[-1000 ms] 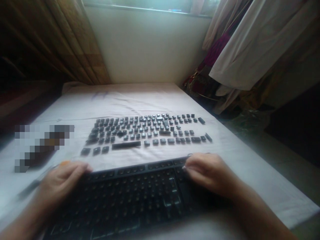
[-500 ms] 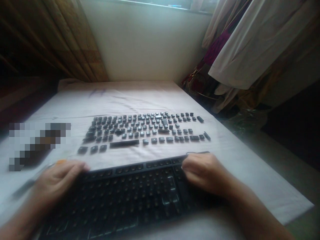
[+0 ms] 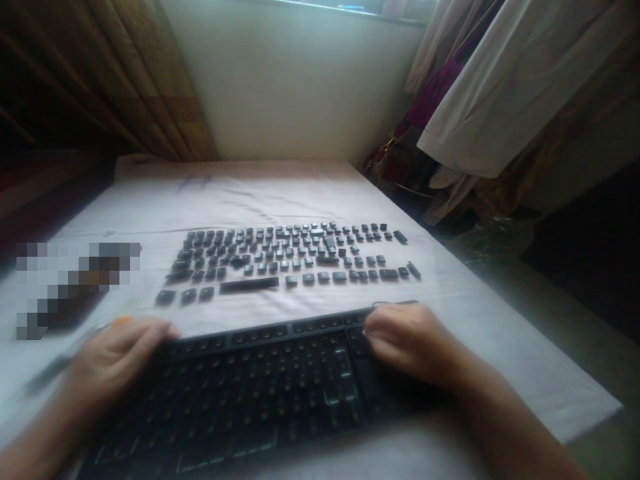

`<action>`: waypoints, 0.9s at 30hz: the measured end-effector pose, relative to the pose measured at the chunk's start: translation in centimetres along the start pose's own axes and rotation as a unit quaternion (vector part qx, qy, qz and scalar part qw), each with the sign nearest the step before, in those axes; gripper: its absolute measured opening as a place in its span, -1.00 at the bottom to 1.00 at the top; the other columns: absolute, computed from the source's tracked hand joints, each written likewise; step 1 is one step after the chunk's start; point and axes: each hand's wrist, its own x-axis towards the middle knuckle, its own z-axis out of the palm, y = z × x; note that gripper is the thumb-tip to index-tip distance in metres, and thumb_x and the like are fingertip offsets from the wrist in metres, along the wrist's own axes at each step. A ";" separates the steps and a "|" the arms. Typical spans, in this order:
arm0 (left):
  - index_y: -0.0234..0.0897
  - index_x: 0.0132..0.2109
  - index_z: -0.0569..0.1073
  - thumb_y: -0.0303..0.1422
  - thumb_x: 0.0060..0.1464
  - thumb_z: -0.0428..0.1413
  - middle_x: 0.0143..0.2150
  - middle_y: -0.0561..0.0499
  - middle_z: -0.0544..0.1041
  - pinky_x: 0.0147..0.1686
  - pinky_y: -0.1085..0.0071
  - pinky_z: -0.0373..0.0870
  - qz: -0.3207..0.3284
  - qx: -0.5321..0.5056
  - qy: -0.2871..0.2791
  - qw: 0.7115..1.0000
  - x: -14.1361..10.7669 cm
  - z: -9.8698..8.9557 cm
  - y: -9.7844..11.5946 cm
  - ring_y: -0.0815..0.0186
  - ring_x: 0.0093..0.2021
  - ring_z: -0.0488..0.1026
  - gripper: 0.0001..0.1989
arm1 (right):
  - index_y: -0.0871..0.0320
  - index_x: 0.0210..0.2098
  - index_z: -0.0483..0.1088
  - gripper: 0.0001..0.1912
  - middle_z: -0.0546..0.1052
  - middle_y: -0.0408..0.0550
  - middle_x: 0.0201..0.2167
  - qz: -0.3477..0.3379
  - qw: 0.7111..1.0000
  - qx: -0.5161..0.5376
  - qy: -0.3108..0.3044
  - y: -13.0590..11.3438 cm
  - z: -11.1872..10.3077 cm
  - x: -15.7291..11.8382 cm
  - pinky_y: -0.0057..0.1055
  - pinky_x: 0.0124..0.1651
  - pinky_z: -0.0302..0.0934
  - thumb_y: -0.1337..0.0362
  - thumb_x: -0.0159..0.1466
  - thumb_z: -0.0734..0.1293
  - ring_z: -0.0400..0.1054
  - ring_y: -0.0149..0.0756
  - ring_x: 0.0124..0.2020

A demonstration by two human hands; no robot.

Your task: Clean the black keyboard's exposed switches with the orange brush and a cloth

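A black keyboard [image 3: 235, 393] with its keycaps off lies slanted across the near side of the cloth, its bare key posts and wire brackets showing. My left hand [image 3: 120, 350] grips its far left corner, thumb along the top edge. At the far right end my right hand [image 3: 405, 340] is closed around the keyboard's edge, fingers curled in. Beyond the keyboard, loose black keycaps [image 3: 270, 250] are spread in rows, and a long space bar [image 3: 249, 285] lies in front of them. The keyboard's right part is dark and blurred.
A white cloth [image 3: 460, 333] covers the flat surface. Left of the keycaps lies a dark, pixelated object [image 3: 85, 287]; a blurred tool with an orange part [image 3: 121, 321] sits by my left hand. Curtains [image 3: 145, 80] hang at left, clothes [image 3: 500, 87] at right, a wall [image 3: 300, 87] behind.
Both hands keep their hold on the keyboard. Only a very slight shift of the whole view shows; the keycaps stay in place.
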 end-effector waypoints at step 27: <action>-0.08 -0.36 0.65 0.21 0.08 0.03 -0.30 0.07 0.70 -0.21 0.48 0.51 0.032 -0.005 -0.026 0.999 0.0 -0.1 -1.0 0.23 -0.23 0.63 -0.47 | 0.12 -0.40 0.42 -0.84 0.47 -0.20 -0.60 -0.042 0.993 0.044 0.098 -1.0 -0.2 0.5 -0.56 -0.53 0.18 0.44 0.27 0.27 0.30 -0.47 -0.65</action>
